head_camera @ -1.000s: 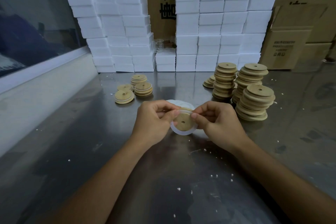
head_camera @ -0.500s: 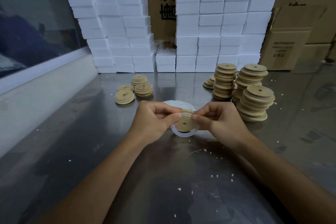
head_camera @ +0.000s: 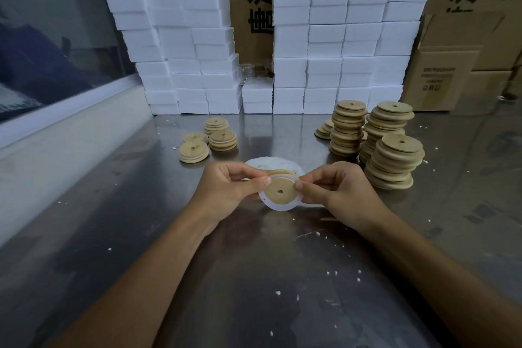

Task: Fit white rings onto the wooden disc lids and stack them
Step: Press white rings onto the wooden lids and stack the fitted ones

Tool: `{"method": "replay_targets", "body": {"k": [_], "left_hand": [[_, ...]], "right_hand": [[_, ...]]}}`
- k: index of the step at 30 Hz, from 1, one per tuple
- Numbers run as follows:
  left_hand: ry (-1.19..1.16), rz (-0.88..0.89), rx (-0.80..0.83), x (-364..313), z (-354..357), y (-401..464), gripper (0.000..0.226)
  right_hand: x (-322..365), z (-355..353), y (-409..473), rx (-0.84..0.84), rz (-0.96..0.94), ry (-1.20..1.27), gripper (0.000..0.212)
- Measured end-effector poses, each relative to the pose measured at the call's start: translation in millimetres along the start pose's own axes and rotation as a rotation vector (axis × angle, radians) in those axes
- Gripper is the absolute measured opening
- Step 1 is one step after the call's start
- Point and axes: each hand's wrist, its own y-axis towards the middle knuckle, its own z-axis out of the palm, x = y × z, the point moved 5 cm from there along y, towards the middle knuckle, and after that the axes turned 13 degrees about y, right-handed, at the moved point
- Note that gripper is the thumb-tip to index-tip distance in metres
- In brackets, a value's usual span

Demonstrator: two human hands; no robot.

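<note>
stacked white foam blocks (head_camera: 347, 37) and cardboard boxes (head_camera: 449, 76) line the back of a steel table (head_camera: 254, 277) that's speckled with white crumbs. both hands are up over the middle of it: left hand (head_camera: 226, 192) and right hand (head_camera: 341, 192) each pinch the edge of one wooden disc lid (head_camera: 281, 189), thumbs on its face, with a white ring (head_camera: 278, 206) partly around it and hanging loose below. more rings (head_camera: 265, 162) lie flat just behind. finished lids (head_camera: 209, 140) sit in short piles far left, bare lids (head_camera: 378, 144) in tall stacks on the right.
</note>
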Motion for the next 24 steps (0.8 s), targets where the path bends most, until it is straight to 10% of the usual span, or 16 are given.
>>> {"method": "replay_targets", "body": {"k": [24], "left_hand": [[0.041, -0.093, 0.006, 19, 2, 5, 0.014]], "right_hand": [[-7, 3, 0, 0.014, 0.001, 0.07, 0.005]]}}
